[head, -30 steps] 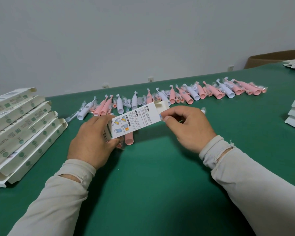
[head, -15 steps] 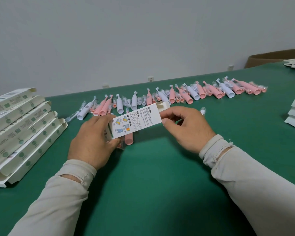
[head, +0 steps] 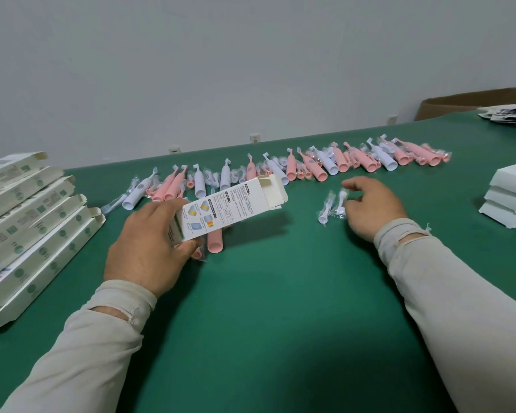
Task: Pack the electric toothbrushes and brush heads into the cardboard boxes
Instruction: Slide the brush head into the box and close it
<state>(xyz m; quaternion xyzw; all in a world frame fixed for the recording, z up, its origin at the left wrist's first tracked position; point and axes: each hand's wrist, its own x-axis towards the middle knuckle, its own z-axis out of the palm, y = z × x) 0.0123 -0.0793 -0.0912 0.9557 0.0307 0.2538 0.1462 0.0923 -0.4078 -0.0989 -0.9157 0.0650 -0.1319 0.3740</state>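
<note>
Cardboard box (head: 233,207), felt table (head: 265,293), wrapped brush heads (head: 332,205)

A green felt-covered table (head: 280,338) fills the lower part of the view and serves as the landmark. Behind its far edge rises a plain pale grey wall (head: 221,55). Low on that wall, just above the table's far edge, sit three small white wall sockets: one (head: 174,149) toward the left, one (head: 254,138) near the middle, and one (head: 392,118) further right. At the table's far right corner, a brown corrugated carton (head: 471,101) stands behind the edge, only its upper part showing. On the table in that same far right corner lies a loose heap of printed leaflets (head: 510,114), their text too small to read.
</note>
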